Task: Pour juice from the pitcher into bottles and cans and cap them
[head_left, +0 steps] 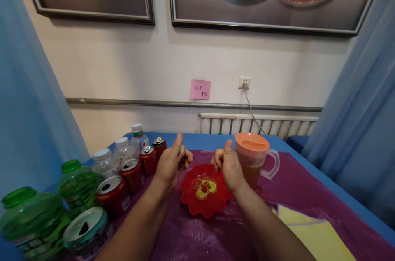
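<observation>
The left hand (pixel 171 164) points its thumb up, clear of half-curled, empty fingers (pixel 187 159), at ten o'clock from the red scalloped plate (pixel 206 207). The right hand (pixel 230 166), around one-thirty, mirrors it, also empty; the orange-lidded pitcher (pixel 251 170) stands at two.

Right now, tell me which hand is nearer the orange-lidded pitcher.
Right: the right hand overlaps the left edge of the pitcher in view, contact unclear. The left hand is farther off, by the left side of the red plate.
</observation>
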Available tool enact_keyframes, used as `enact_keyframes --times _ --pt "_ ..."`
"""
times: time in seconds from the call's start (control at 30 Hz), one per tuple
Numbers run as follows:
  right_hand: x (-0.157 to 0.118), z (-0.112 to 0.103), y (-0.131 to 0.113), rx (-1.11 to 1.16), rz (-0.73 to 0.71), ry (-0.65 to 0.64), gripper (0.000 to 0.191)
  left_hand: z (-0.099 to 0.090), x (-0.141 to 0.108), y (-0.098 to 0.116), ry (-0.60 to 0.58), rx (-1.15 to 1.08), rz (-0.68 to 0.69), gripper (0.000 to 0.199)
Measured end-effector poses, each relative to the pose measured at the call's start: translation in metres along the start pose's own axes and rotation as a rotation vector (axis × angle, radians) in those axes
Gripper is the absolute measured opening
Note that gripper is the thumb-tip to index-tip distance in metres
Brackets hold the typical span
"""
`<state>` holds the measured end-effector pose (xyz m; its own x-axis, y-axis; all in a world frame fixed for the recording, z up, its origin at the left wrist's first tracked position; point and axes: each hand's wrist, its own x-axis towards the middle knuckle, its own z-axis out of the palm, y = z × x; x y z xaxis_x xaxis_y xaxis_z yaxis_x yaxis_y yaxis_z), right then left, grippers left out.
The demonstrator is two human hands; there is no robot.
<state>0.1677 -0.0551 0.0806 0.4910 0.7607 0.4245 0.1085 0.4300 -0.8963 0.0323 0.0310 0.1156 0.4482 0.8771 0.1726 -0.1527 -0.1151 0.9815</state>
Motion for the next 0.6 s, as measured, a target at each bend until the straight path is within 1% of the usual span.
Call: enact_keyframes --times 0.1,0.17,0.27,0.37,0.47,0.53,0.6 --pt "0.002 0.011 0.004 0.003 0.017 -0.024 0.077 0.0 0.001 0.002 -0.028 0.15 0.054 0.051" --pt "0.003 0.021 0.012 -0.001 0.065 -0.062 0.078 0.001 0.002 0.004 -0.023 0.223 0.124 0.043" --pt "-0.003 0.033 0.023 -0.125 0.137 -0.174 0.078 0.004 0.0 0.009 0.02 0.273 0.197 0.036" --pt "-0.03 0.037 0.027 -0.349 0.135 -0.361 0.07 0.009 -0.005 0.013 0.028 0.284 0.206 0.034" --pt "-0.072 0.034 0.031 -0.584 0.082 -0.507 0.055 0.013 -0.011 0.016 0.002 0.308 0.233 0.034" --pt "-0.098 0.03 0.037 -0.745 0.001 -0.609 0.049 0.017 -0.016 0.017 -0.02 0.317 0.256 0.033" --pt "-0.115 0.027 0.046 -0.858 -0.116 -0.737 0.047 0.021 -0.021 0.017 -0.039 0.322 0.266 0.031"
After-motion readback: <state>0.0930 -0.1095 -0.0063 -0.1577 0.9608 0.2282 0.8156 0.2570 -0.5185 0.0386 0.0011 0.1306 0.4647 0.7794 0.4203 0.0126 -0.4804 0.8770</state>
